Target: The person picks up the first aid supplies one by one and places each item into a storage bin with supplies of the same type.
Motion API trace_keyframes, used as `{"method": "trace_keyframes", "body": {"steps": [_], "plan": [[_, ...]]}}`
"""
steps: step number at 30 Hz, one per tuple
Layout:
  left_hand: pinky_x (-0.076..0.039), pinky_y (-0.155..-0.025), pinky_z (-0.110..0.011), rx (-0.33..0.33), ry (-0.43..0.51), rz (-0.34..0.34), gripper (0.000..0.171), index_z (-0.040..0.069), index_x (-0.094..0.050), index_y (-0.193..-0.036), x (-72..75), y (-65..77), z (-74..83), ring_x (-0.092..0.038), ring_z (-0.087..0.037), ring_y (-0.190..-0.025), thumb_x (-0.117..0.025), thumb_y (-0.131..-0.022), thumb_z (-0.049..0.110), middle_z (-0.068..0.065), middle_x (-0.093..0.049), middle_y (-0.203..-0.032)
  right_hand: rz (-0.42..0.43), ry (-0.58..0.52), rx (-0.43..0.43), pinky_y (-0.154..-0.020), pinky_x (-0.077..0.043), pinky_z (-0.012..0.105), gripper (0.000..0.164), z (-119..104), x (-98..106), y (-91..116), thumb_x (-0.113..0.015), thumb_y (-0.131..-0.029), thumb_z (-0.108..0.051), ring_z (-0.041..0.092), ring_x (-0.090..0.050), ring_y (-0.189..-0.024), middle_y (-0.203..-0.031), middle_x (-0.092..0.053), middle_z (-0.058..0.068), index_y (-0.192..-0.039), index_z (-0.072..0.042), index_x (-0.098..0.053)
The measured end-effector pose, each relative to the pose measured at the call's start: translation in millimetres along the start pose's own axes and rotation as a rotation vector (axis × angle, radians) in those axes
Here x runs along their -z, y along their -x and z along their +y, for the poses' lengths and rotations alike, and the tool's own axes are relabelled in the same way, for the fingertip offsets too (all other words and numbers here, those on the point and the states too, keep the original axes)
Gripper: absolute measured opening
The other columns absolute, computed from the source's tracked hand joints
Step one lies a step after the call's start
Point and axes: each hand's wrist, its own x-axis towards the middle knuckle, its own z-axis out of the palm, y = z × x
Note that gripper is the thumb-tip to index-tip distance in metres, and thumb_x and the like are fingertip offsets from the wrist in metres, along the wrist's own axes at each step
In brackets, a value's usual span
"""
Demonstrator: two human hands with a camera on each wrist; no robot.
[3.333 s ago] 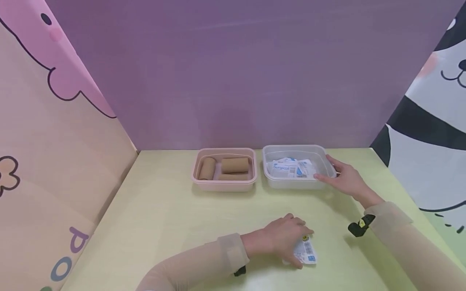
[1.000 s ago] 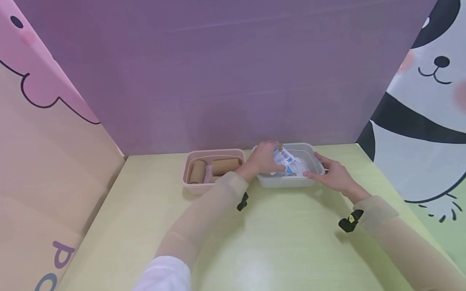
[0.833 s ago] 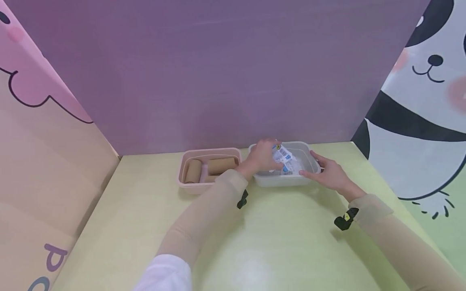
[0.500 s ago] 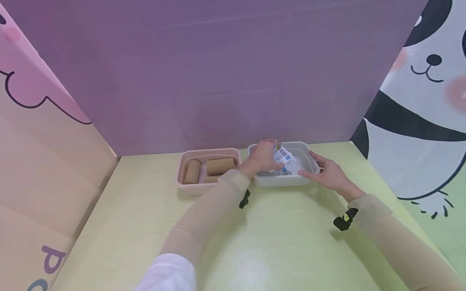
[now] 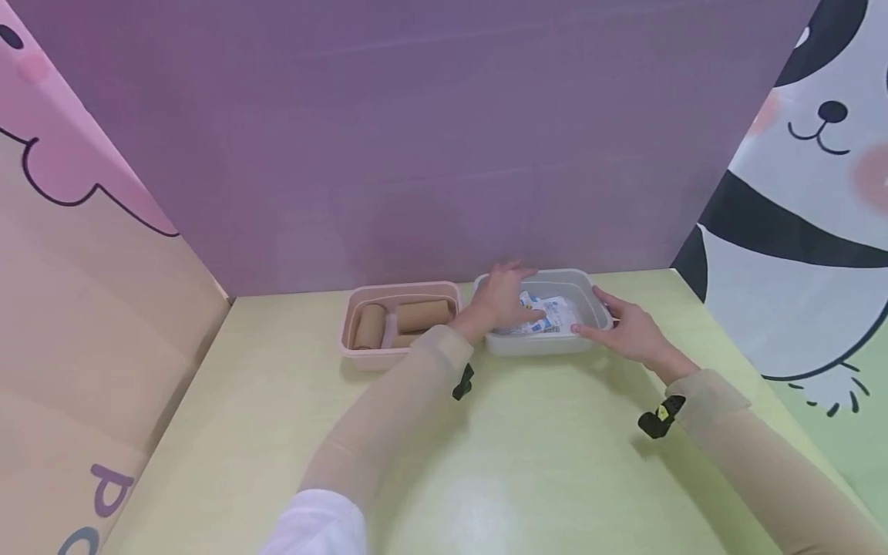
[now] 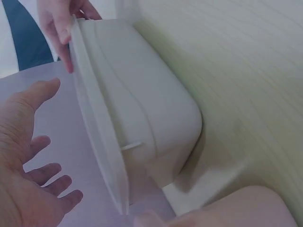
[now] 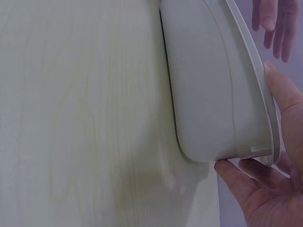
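In the head view a white plastic container (image 5: 548, 344) stands at the back of the table, holding several white-and-blue printed packets (image 5: 558, 312). My left hand (image 5: 501, 299) hovers over the container's left part with its fingers spread. The left wrist view shows that hand (image 6: 31, 156) apart from the rim, with nothing between thumb and fingers. At the container's right end, my right hand (image 5: 633, 334) holds the rim. In the right wrist view its thumb lies over the rim and its fingers (image 7: 236, 182) curl beneath the end. My left hand hides some of the packets.
Left of the white container stands a pink container (image 5: 378, 358) with brown rolls (image 5: 422, 316) inside, partly behind my left forearm. A purple wall (image 5: 388, 154) rises behind both. The yellow table (image 5: 513, 462) stretches in front, between printed side panels (image 5: 83, 308).
My left hand carried a packet from the table to the white container and let it go. The packet now lies flat among the others. My right hand has kept its hold on the container.
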Motion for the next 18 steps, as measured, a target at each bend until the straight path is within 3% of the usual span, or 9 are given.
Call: {"method": "trace_keyframes", "body": {"steps": [4,7,11,18], "plan": [[-0.036,-0.13,-0.044,-0.042,-0.005,0.018,0.081,0.02,-0.049,-0.161,8.2,5.0,-2.6,-0.033,-0.027,-0.162,-0.079,-0.092,0.053,-0.002,-0.042,-0.171,0.0,0.003,0.001,-0.093,-0.05,0.042,0.104,1,4,-2,-0.078,-0.094,-0.053,0.049,-0.055,-0.14,-0.156,-0.049,0.035,-0.168,-0.003,-0.024],[-0.03,-0.132,-0.042,-0.053,0.002,0.04,0.08,0.021,-0.049,-0.161,13.9,10.7,-8.2,-0.034,-0.024,-0.161,-0.079,-0.093,0.051,-0.001,-0.045,-0.169,-0.011,-0.004,-0.01,-0.1,-0.051,0.052,0.105,1,7,-3,-0.078,-0.094,-0.052,0.052,-0.051,-0.143,-0.157,-0.046,0.037,-0.168,-0.003,-0.022],[-0.032,-0.131,-0.044,-0.052,0.059,0.066,0.081,0.018,-0.048,-0.161,17.8,22.3,-21.5,-0.036,-0.027,-0.16,-0.081,-0.093,0.048,-0.004,-0.043,-0.17,-0.039,-0.022,-0.036,-0.111,-0.045,0.066,0.107,-1,10,-2,-0.077,-0.095,-0.053,0.056,-0.044,-0.147,-0.16,-0.04,0.039,-0.169,-0.003,-0.017],[-0.031,-0.131,-0.048,-0.045,0.099,0.115,0.079,0.016,-0.052,-0.158,23.5,54.7,-59.0,-0.039,-0.031,-0.157,-0.08,-0.092,0.048,-0.006,-0.05,-0.165,-0.049,0.05,-0.005,-0.114,-0.041,0.073,0.112,6,5,0,-0.071,-0.097,-0.058,0.057,-0.044,-0.146,-0.164,-0.036,0.037,-0.171,-0.005,-0.005]]}}
